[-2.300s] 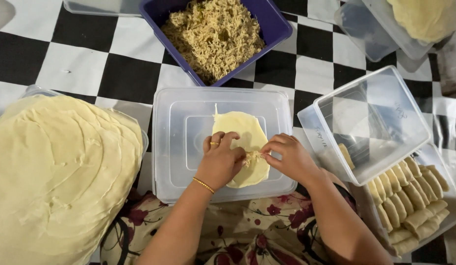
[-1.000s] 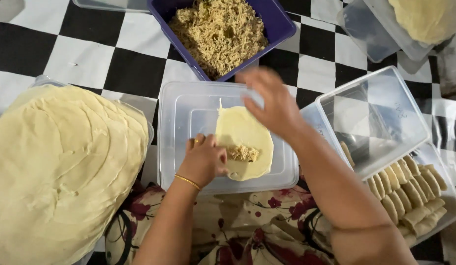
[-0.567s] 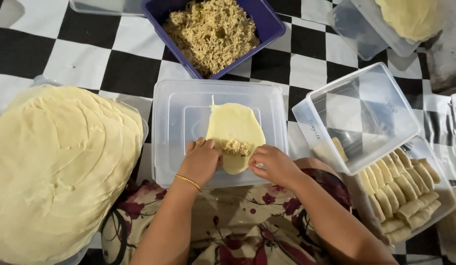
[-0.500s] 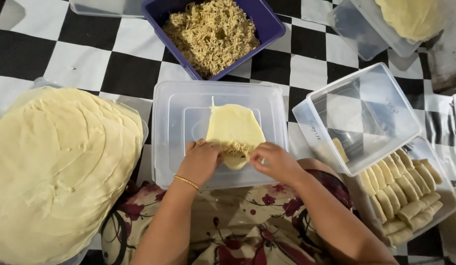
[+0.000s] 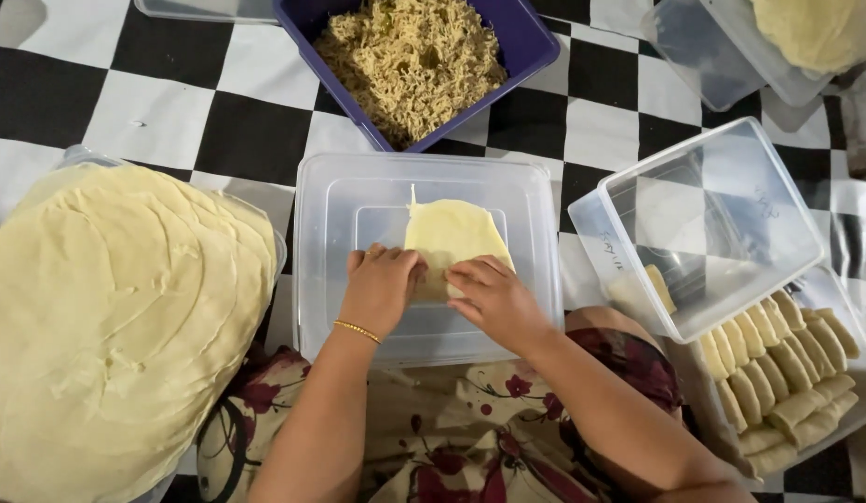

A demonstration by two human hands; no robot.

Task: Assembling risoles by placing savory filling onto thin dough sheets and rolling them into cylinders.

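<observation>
My left hand (image 5: 382, 287) and right hand (image 5: 493, 298) both pinch the near edge of the thin pale-yellow dough wrapper (image 5: 454, 240), which lies on the upturned clear plastic lid (image 5: 340, 214); beyond my fingers sits the purple tub of shredded noodle filling (image 5: 414, 58)

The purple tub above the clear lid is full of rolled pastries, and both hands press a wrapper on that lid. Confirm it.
Not quite. The head view shows the purple tub holding loose shredded noodle filling; the rolled pastries lie in a tray at the right. Both the left hand and right hand do press the wrapper on the clear lid.
</observation>
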